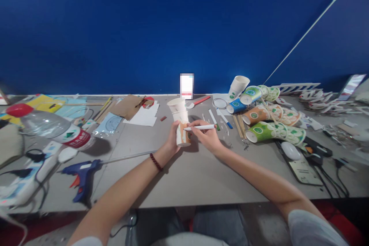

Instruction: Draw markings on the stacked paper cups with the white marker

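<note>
Near the middle of the table, my left hand (173,138) is wrapped round the side of an orange and white paper cup (182,140), which stands at the bottom of a tilted column with paler paper cups (178,107) above it. A white pen (203,127) is pinched in my right hand (208,135). Its tip points left and meets or nearly meets the cup's side; I cannot tell whether it touches. My right fingers are close against the cup and hide part of it.
Joined paper cups (271,132) lie at right, with a white cup stack (238,86) behind. A blue glue gun (83,173), power strip (31,177) and plastic bottle (57,125) are at left. A phone (186,85) stands against the blue wall. Sticks (239,126) and markers lie right of centre.
</note>
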Available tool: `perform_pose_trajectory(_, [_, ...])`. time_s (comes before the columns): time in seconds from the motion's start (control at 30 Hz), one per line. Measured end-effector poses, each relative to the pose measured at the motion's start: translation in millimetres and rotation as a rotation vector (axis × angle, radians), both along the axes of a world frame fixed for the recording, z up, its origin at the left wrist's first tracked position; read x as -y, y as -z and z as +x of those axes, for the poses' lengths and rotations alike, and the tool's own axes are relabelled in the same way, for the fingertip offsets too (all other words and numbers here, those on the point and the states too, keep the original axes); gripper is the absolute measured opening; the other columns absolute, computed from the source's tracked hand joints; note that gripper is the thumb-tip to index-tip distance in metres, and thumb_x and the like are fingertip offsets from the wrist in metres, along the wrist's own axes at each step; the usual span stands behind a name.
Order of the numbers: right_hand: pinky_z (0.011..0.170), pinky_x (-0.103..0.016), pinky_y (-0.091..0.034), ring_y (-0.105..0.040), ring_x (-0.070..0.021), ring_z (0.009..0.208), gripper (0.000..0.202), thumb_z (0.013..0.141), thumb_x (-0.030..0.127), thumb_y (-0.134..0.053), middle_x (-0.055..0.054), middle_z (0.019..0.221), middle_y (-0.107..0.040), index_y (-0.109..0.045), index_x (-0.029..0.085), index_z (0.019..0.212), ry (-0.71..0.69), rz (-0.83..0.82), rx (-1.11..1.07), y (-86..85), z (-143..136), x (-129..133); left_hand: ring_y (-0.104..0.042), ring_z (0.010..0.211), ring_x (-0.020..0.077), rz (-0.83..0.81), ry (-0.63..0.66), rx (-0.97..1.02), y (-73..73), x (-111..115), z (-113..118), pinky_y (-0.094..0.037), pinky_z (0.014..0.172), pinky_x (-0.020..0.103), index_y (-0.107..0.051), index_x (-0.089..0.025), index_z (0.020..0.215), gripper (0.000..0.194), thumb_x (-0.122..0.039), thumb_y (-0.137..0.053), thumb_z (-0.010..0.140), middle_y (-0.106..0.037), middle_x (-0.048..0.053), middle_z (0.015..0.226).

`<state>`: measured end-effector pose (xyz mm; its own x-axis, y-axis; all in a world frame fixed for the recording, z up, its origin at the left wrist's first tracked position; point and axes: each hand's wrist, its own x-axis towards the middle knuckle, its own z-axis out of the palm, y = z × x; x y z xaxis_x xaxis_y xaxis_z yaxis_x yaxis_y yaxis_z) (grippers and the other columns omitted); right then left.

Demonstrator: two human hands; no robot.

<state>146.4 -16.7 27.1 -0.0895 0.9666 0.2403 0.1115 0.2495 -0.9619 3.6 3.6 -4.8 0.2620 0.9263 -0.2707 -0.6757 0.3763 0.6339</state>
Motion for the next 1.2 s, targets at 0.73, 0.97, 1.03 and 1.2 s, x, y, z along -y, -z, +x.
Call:
perform_pose_trajectory(0.73, [0.098,-0.038,-0.05,-0.07,-0.0269,0.109,0.01,0.076,0.022,-0.063,-0.004,0.081,-0.076,-0.069,0.022,0.068,-0.054,-0.026,-0.069,-0.8,-1.5,1.3,-0.062,0.058,0.0163,0.031,0.01,-0.036,-3.7,1.0,0.9,-0.049,0.054,0.026,-0.069,-0.012,0.081,0.043,-0.054,-0.064,0.075,-0.069,0.006,0.069])
perform_pose_trajectory(0.97, [0.075,-0.032,-0.055,-0.069,-0.0193,0.078,0.015,0.084,0.034,-0.061,-0.003,0.085,-0.074,-0.07,0.022,0.085,0.014,-0.02,0.011,2.1,-0.2,-0.8,-0.06,0.054,0.0159,-0.028,-0.001,0.008,-3.1,1.2,-0.5,-0.047,0.051,0.026,-0.067,-0.013,0.079,0.035,-0.048,-0.066,0.074,-0.066,0.004,0.063])
perform_pose_trajectory(1.03, [0.077,-0.033,-0.055,-0.069,-0.0199,0.081,0.014,0.083,0.034,-0.061,-0.003,0.087,-0.074,-0.07,0.023,0.084,0.023,-0.006,0.02,1.3,0.0,-0.8,-0.06,0.055,0.0159,-0.027,-0.001,0.008,-2.8,1.1,-0.3,-0.047,0.052,0.026,-0.068,-0.013,0.079,0.035,-0.048,-0.065,0.075,-0.066,0.005,0.064])
perform_pose_trajectory(1.2, [0.096,-0.039,-0.051,-0.071,-0.0268,0.104,0.01,0.076,0.024,-0.064,-0.003,0.079,-0.075,-0.07,0.023,0.068,-0.037,-0.041,-0.056,-1.9,-0.7,0.5,-0.063,0.06,0.017,0.013,-0.001,-0.034,-3.0,1.1,0.3,-0.05,0.057,0.027,-0.07,-0.011,0.083,0.04,-0.05,-0.061,0.078,-0.069,0.007,0.069])
